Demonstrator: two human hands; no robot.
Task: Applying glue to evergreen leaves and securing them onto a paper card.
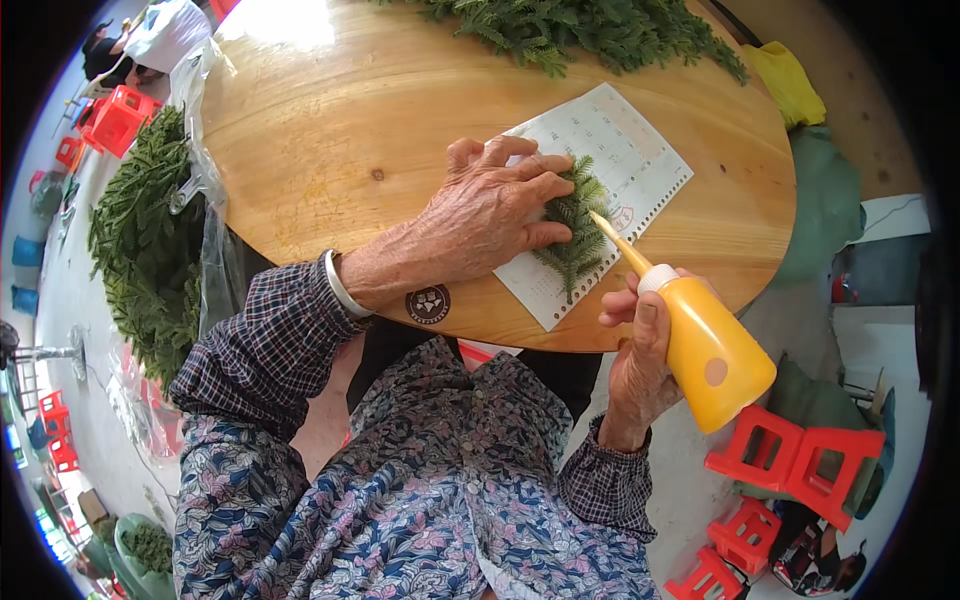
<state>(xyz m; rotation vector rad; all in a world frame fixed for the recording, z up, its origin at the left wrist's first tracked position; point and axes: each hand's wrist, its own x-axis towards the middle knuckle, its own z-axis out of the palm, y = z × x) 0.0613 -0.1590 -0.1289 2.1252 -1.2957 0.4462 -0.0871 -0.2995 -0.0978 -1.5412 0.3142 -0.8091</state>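
Observation:
A small green fir sprig [580, 215] lies on a calendar sheet [640, 150] with a punched edge, on the wooden table. My left hand [500, 205] holds the sprig down from its left side, thumb and fingers bent over its edge. Part of the sprig is hidden under the fingers. In my right hand [643, 365] is a yellow squeeze glue bottle [712, 350] with a white collar, tilted up to the left. Its long pale nozzle tip touches or nearly touches the sprig's right side; I cannot tell which.
More fir branches [570, 30] are heaped at the table's far edge. A big bundle of greenery [150, 240] stands left of the wooden table [300, 150], beside clear plastic sheeting [215, 180]. Red stools [760, 450] stand at lower right. A yellow bag [785, 85] is at far right.

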